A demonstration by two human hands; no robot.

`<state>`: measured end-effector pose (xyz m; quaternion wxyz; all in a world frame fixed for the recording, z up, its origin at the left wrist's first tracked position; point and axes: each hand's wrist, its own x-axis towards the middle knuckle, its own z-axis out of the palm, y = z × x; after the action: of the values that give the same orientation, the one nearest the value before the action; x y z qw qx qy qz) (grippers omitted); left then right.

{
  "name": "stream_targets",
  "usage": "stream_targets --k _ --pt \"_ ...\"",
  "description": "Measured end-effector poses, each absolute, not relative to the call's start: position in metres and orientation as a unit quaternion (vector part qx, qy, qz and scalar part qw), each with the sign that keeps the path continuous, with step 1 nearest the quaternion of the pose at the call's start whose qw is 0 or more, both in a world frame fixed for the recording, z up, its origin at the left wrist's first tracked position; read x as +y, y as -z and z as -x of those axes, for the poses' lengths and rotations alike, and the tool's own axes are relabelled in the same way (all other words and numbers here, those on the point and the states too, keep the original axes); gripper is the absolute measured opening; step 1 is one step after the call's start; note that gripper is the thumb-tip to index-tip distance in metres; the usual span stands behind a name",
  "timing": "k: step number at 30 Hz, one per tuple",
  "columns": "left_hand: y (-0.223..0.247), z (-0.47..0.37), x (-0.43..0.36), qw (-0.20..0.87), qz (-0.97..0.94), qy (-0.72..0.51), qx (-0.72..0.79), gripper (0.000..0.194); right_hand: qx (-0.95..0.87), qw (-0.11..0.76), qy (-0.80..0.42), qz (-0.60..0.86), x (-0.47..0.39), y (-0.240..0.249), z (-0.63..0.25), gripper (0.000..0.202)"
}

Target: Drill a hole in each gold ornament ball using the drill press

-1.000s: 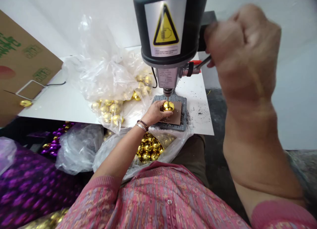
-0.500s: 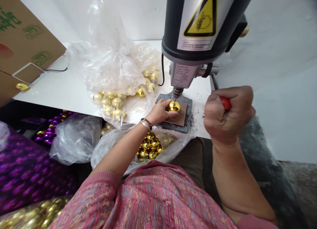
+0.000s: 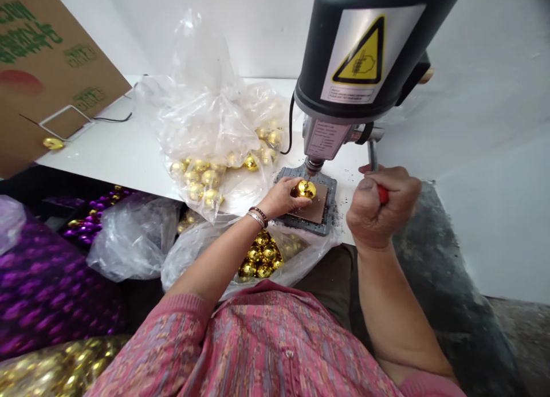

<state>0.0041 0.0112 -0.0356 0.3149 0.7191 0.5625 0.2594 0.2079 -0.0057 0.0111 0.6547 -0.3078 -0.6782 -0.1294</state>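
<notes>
left hand pinches one shiny gold plastic bauble on the brown square pad, right under the bit of the dark grey bench drill. fingers closed around the ball's left side, steadying it on the pad. right hand is a fist clamped on the red-tipped feed lever, just right of the drill's column.

that bauble looks hollow and light, with a slick mirror coat, so i'd judge it likes to roll and spin under a bit; thin shell, probably cracks if squeezed hard. best hold looks like low around its widest part, fingertips well clear of the top where the bit meets it.

counting now: one bauble under the drill, one drill, one lever, one pad on one grey base plate. left of the drill, one clear plastic bag on the white table with gold balls, too many to count. in front of the drill, below the table edge, a second open bag of gold balls, likewise uncountable. one stray gold piece far left, by the cardboard box. dark swarf is scattered right of the base.
</notes>
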Motion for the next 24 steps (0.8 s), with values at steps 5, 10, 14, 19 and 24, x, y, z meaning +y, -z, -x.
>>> stream_targets --k 5,10,14,19,24 --pt "0.032 -0.006 0.01 0.314 -0.714 -0.283 0.558 0.058 -0.671 0.659 0.117 0.319 -0.009 -0.01 -0.204 0.016" --pt "0.015 -0.012 0.004 0.407 -0.67 -0.284 0.552 0.033 -0.652 0.645 0.079 0.391 -0.015 -0.07 -0.206 0.027" --pt "0.0 -0.001 -0.007 0.487 -0.609 -0.283 0.558 0.032 -0.614 0.62 -0.064 0.484 -0.001 -0.124 -0.209 0.023" --pt "-0.009 0.043 -0.034 0.62 -0.561 -0.217 0.504 0.036 -0.6 0.623 -0.101 0.491 0.011 -0.136 -0.207 0.023" --pt "-0.015 0.093 -0.064 0.573 -0.616 -0.126 0.526 0.054 -0.598 0.652 -0.081 0.458 0.012 -0.125 -0.205 0.017"
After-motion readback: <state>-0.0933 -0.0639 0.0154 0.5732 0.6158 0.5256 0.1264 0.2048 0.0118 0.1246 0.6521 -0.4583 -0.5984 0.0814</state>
